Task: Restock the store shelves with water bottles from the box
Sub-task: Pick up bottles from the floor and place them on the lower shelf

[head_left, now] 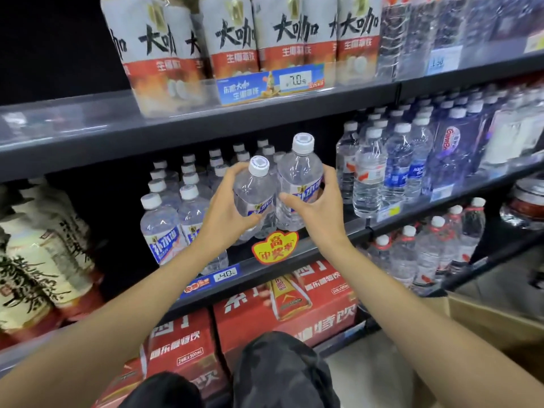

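My left hand grips a clear water bottle with a white cap and blue label, tilted slightly left. My right hand grips a second, taller-standing bottle of the same kind right beside it. Both bottles hover at the front of the middle shelf, above a yellow and red promo tag. Rows of matching bottles stand on that shelf to the left and behind. A brown cardboard box sits on the floor at lower right, its inside hidden.
Large white-and-red drink bottles fill the upper shelf. Other brands of water stand to the right. Red drink cartons sit on the bottom shelf. Big tea bottles stand at far left. My knees are near the cartons.
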`<state>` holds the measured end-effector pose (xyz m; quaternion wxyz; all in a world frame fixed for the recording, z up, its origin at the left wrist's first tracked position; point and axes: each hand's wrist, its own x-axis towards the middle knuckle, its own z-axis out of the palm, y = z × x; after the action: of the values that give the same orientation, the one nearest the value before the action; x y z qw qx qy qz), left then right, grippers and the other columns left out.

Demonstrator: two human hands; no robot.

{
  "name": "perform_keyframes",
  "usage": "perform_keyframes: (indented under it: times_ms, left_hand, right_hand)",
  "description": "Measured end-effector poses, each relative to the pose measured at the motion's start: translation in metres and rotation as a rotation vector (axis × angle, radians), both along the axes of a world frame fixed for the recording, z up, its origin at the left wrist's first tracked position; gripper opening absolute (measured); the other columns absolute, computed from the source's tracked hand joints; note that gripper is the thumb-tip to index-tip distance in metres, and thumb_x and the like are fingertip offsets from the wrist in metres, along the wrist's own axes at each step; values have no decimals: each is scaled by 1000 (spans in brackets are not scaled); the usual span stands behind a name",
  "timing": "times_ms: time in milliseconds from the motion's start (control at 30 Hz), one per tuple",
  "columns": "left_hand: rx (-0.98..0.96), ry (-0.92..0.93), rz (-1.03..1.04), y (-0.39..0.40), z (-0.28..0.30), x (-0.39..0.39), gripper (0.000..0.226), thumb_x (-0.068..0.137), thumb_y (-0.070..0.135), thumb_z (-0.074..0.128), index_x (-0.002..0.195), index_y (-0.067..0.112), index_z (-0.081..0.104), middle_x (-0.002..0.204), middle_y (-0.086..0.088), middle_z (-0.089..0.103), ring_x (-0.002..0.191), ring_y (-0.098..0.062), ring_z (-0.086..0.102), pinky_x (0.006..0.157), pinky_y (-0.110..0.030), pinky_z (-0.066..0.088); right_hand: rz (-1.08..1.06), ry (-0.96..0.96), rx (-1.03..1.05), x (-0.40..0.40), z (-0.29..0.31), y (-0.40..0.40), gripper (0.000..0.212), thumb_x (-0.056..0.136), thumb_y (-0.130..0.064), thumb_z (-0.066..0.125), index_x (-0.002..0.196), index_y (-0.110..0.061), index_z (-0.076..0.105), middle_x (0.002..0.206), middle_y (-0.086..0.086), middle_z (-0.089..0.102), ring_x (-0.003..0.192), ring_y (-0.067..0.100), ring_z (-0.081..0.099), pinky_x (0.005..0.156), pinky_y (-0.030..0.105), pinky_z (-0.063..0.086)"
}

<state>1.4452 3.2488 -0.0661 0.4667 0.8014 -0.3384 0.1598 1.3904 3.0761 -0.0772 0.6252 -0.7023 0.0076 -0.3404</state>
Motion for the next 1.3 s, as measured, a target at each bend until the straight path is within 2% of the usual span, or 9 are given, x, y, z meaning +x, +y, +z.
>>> perform_keyframes:
  times_ms: [167, 233, 367, 600, 833, 1000, 1133, 1233, 1300]
  left_hand:
    - [40, 110, 41, -6, -26, 21, 87, 66, 12, 83, 130, 43, 32, 129, 21, 48, 123, -7, 50, 103, -28, 42]
    - [60, 176, 43, -7, -35, 27, 88, 67, 6, 83, 130, 43, 33, 124, 25, 51, 119, -2, 53, 101, -28, 45]
    - [51, 258, 76, -6, -41, 37, 90, 67, 2, 83, 137, 30, 33, 127, 14, 53, 118, -5, 53, 99, -23, 41]
    - [108, 335, 62, -8, -35, 42, 90, 69, 5, 82, 140, 25, 32, 134, 3, 55, 122, -18, 55, 109, -44, 41]
    - [346, 154, 153, -10, -28, 38, 92, 74, 16, 82, 146, 21, 25, 138, 3, 29, 115, -4, 40, 100, -24, 39]
    - [334, 95, 148, -5, -18, 39, 119, 69, 5, 84, 145, 53, 6, 126, 8, 29, 77, 4, 46, 63, -5, 43]
    - [468, 27, 204, 0, -9, 32, 110, 71, 10, 85, 146, 45, 12, 127, 2, 37, 91, -17, 52, 72, -20, 44]
    - [591, -57, 295, 1, 3, 31, 88, 80, 31, 78, 147, 29, 21, 132, -6, 40, 116, -25, 49, 86, -36, 47]
    - [687, -88, 336, 1, 14, 32, 80, 84, 38, 72, 147, 23, 26, 141, -10, 37, 129, -29, 43, 98, -44, 45]
  right_hand:
    - [-8, 41, 22, 14, -19, -11, 66, 73, -14, 83, 127, -18, 47, 118, -6, 62, 105, 0, 61, 90, 15, 48]
    - [-5, 53, 41, 19, -27, -12, 65, 74, -14, 82, 128, -18, 46, 120, -5, 62, 107, 3, 61, 93, 18, 49]
    - [-14, 48, 64, 31, -29, -13, 65, 73, -15, 82, 128, -19, 47, 119, -6, 62, 104, 0, 61, 88, 12, 48]
    - [9, 57, 92, 49, -31, -11, 63, 73, -10, 81, 126, -14, 47, 120, 0, 63, 110, 10, 63, 98, 33, 51]
    - [-19, 176, 73, 51, -57, -3, 62, 72, -14, 83, 124, -16, 49, 115, -1, 65, 104, 10, 65, 95, 35, 53]
    - [15, 230, -10, 56, -63, 5, 62, 70, -24, 84, 122, -19, 50, 116, -1, 65, 107, 15, 64, 94, 42, 53]
    - [54, 259, -121, 62, -61, 9, 65, 73, -28, 83, 126, -17, 48, 120, 0, 63, 112, 17, 62, 95, 41, 52]
    - [49, 263, -181, 61, -61, 9, 62, 76, -32, 80, 128, -18, 49, 118, -4, 66, 108, 12, 63, 89, 25, 50]
    - [31, 295, -240, 59, -61, 8, 57, 81, -37, 75, 128, -18, 49, 113, -3, 68, 103, 13, 65, 84, 24, 50]
